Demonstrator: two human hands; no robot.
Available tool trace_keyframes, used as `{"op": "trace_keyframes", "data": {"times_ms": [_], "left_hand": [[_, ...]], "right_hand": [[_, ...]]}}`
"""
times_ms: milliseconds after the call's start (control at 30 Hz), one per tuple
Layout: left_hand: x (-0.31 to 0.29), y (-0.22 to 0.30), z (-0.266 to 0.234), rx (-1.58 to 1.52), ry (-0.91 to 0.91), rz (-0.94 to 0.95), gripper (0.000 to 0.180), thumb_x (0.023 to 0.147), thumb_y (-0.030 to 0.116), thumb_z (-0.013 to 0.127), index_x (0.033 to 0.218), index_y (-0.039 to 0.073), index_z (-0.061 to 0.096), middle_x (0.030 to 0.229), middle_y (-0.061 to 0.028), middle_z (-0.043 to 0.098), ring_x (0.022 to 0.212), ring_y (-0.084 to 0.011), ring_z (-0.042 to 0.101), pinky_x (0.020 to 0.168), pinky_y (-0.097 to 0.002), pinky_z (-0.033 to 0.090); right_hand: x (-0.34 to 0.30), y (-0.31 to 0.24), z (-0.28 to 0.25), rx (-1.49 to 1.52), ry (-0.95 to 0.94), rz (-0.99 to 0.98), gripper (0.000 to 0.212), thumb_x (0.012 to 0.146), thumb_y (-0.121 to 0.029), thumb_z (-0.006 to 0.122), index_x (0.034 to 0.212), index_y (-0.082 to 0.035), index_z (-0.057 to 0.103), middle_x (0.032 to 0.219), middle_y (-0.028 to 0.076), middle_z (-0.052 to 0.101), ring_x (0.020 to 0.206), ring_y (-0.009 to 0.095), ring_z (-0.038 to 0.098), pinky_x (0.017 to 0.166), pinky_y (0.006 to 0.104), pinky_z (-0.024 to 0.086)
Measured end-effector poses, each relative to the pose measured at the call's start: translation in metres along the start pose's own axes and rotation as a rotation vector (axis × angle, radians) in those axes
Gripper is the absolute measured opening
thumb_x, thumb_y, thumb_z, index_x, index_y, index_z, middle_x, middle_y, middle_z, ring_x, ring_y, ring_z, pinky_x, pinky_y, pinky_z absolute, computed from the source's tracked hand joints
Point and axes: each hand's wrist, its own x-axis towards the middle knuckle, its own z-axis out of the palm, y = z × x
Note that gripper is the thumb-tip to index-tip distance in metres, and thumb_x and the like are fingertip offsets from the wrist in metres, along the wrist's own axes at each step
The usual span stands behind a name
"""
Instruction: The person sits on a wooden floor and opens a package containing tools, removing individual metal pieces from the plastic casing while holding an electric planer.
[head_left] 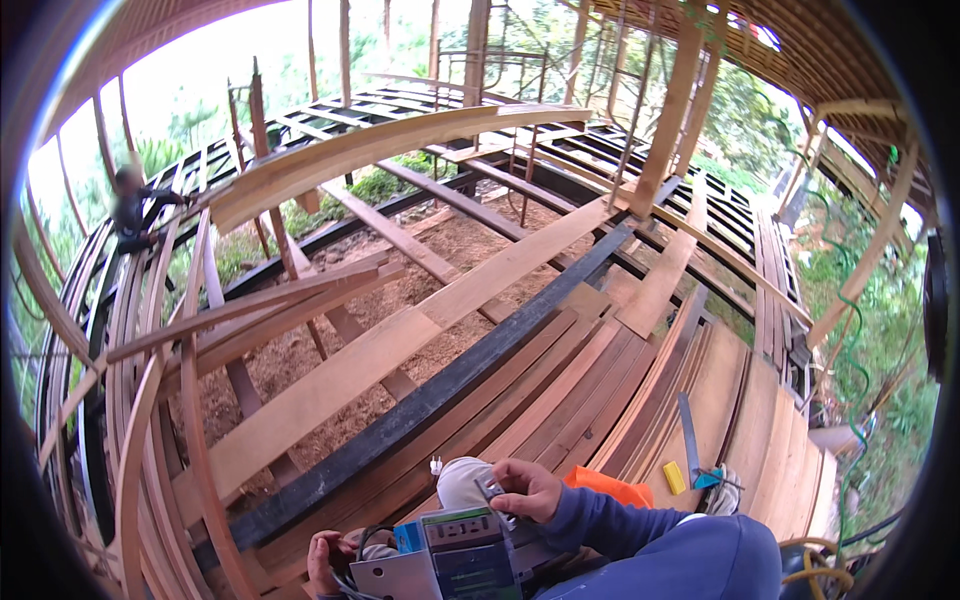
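My right hand (530,490) has its thumb and fingers pinched on a small, thin dark piece (488,489), too small to name. Just below it stands a flat package (470,550) with a clear upper part showing several dark slim pieces. Beside the package is a grey metal plate (385,578) with a round hole, and a small blue box (408,537) sits behind it. At the lower left, my left hand (326,562) curls its fingers next to the plate and a dark cable (345,580); what it grips is partly hidden. A white plug (436,466) lies by my knee.
Loose reddish planks (560,400) lie under and ahead of me, along a black beam (430,405). To the right are an orange piece (610,485), a yellow block (674,477) and a handsaw (689,430). Past the beam, open framing shows bare soil below. Another person (135,210) works far left.
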Motion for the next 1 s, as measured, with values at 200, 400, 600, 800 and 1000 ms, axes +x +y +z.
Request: {"op": "trace_keyframes", "data": {"times_ms": [200,400,600,800,1000], "left_hand": [[-0.016,0.091,0.04,0.348,-0.122,0.216,0.056,0.095,0.048,0.052,0.129,0.004,0.052,0.114,-0.0148,0.065,0.106,-0.028,0.062,0.092,-0.0393,0.048],[-0.051,0.115,0.168,0.593,-0.303,0.264,0.054,0.093,0.018,0.06,0.138,-0.002,0.041,0.12,-0.0148,0.061,0.112,-0.0242,0.059,0.096,-0.0343,0.047],[-0.036,0.07,0.191,0.863,-0.47,-0.007,0.06,0.09,0.019,0.065,0.139,-0.004,0.038,0.115,-0.0176,0.063,0.103,-0.0187,0.061,0.089,-0.0302,0.048],[-0.038,0.068,0.207,0.954,-0.51,0.048,0.039,0.087,0.019,0.066,0.119,-0.001,0.056,0.103,-0.0088,0.064,0.093,-0.0135,0.06,0.083,-0.0282,0.049],[-0.042,0.055,0.2,0.562,-0.441,-0.163,0.028,0.09,0.013,0.068,0.109,-0.003,0.056,0.091,-0.0034,0.063,0.081,-0.0082,0.059,0.074,-0.0241,0.049]], "right_hand": [[-0.01,-0.002,0.014,-0.078,-0.098,-0.129,0.028,0.091,-0.007,0.065,0.116,-0.005,0.051,0.096,0.003,0.062,0.09,0.008,0.058,0.081,0.0239,0.046],[-0.01,0.006,0.019,-0.156,-0.094,-0.135,0.026,0.089,-0.008,0.068,0.11,-0.006,0.051,0.091,0.001,0.062,0.084,0.006,0.055,0.074,0.0228,0.044],[-0.013,0.01,0.023,-0.168,0.022,-0.254,0.026,0.088,-0.003,0.066,0.107,-0.006,0.05,0.09,-0.001,0.059,0.085,0.005,0.053,0.072,0.0212,0.043],[-0.026,0.013,0.023,-0.207,0.103,-0.267,0.027,0.088,0.0,0.064,0.11,-0.004,0.049,0.089,-0.001,0.059,0.078,0.003,0.052,0.07,0.0195,0.043],[-0.042,0.003,0.029,-0.107,0.227,-0.261,0.026,0.091,-0.004,0.063,0.112,-0.003,0.049,0.094,0.004,0.065,0.08,0.006,0.056,0.07,0.0197,0.044]]}}
